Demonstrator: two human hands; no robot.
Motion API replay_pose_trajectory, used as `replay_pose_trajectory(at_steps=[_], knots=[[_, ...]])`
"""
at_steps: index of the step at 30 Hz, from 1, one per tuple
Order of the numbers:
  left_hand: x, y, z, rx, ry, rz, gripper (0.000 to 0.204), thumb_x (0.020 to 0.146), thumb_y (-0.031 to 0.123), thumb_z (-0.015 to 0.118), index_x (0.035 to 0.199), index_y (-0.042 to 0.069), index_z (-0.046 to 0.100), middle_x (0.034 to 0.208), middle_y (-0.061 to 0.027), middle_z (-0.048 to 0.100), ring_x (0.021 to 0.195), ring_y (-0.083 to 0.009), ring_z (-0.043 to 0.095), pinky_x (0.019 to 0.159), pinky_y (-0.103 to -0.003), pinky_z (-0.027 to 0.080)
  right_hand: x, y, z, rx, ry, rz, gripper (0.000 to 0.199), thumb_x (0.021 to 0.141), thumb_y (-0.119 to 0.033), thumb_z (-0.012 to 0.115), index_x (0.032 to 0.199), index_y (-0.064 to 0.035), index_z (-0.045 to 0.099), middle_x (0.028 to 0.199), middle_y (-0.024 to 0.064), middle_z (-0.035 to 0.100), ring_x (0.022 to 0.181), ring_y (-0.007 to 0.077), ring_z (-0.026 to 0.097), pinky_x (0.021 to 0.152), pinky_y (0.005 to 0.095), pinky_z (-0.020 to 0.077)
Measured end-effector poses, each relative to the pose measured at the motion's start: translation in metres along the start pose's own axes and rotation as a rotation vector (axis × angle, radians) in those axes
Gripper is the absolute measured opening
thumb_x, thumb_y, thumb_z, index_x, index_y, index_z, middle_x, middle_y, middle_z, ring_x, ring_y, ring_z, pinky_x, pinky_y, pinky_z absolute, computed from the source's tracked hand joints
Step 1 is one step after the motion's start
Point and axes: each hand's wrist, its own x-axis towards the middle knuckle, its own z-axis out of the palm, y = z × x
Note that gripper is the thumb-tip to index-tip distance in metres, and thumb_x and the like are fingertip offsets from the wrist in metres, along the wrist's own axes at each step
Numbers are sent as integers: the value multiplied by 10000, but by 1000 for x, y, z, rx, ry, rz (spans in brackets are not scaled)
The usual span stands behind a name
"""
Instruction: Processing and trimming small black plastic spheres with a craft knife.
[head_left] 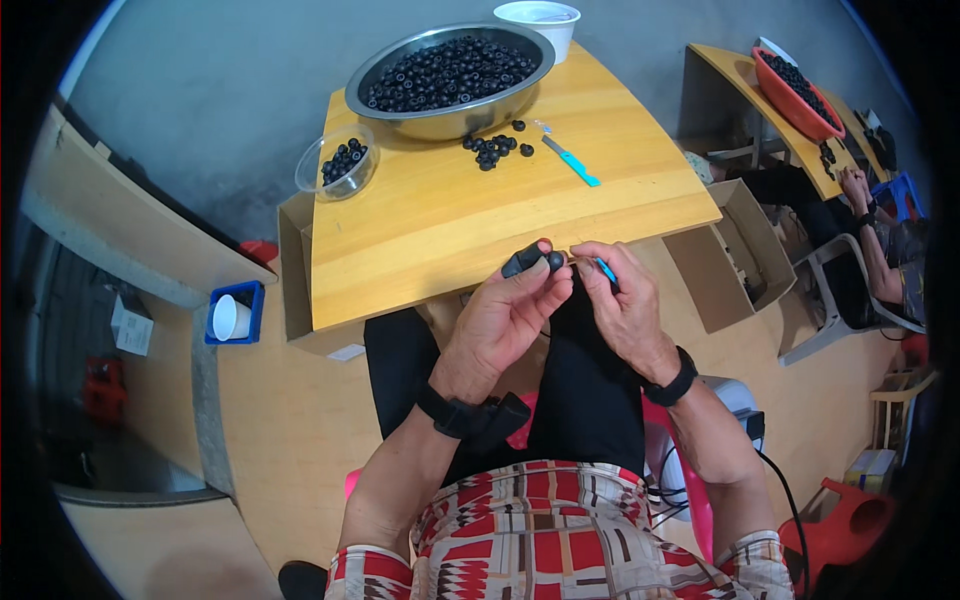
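Note:
Just off the near edge of the yellow wooden table [450,250], my left hand [503,318] pinches a small round black part [555,261]; black covering wraps a finger there. My right hand [622,305] grips a small knife with a blue handle [606,270]. Its thin tip points left at the black part; whether it touches cannot be made out. On the table lies another blue-handled knife [573,163], beside a small pile of black parts [490,152]. Behind them stands a steel basin [450,124] heaped with such parts. A clear plastic tub [318,185] at the left holds several more.
A white bucket [560,30] stands behind the basin. Cardboard boxes [720,285] flank the table below. At the right, a person [880,240] sits by another table with a red basin [800,100]. A white cup [231,318] in a blue tray is at the left.

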Motion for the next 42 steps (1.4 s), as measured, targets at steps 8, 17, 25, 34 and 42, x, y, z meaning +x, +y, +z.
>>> replay_pose_trajectory(at_steps=[8,17,25,34,42], knots=[[-3,-3,-3,-145,17,-44,179,811,14,572,984,18,525,917,-86,570,835,-188,577,729,-290,492,3,0,4,142,40,-8,144,790,-42,574,930,-6,580,728,128,548,651,226,572,553,290,436],[-7,-5,-2,-202,-26,-29,220,808,-41,531,1022,-8,498,943,-95,552,854,-198,573,755,-295,492,3,-8,-4,-383,-58,-309,232,704,-75,627,931,-83,577,653,77,475,592,250,534,487,340,422],[-11,-5,2,-163,-7,-47,221,810,-20,543,1026,3,508,938,-93,564,854,-194,577,743,-297,498,3,-10,-7,-486,-78,-310,299,682,-80,628,972,-78,557,679,71,471,627,228,533,499,335,425],[-14,-3,4,-73,-17,-9,193,811,2,554,1001,-1,519,897,-105,577,788,-192,591,696,-299,507,5,-12,-7,-482,-85,-337,295,684,-72,613,973,-78,554,656,75,459,610,240,531,496,338,427],[-22,-2,12,65,-123,48,162,800,-6,572,953,11,522,892,-118,585,763,-180,592,678,-296,507,9,27,-11,-465,3,-50,180,783,-68,545,959,-55,579,737,116,569,665,264,575,531,354,446]])
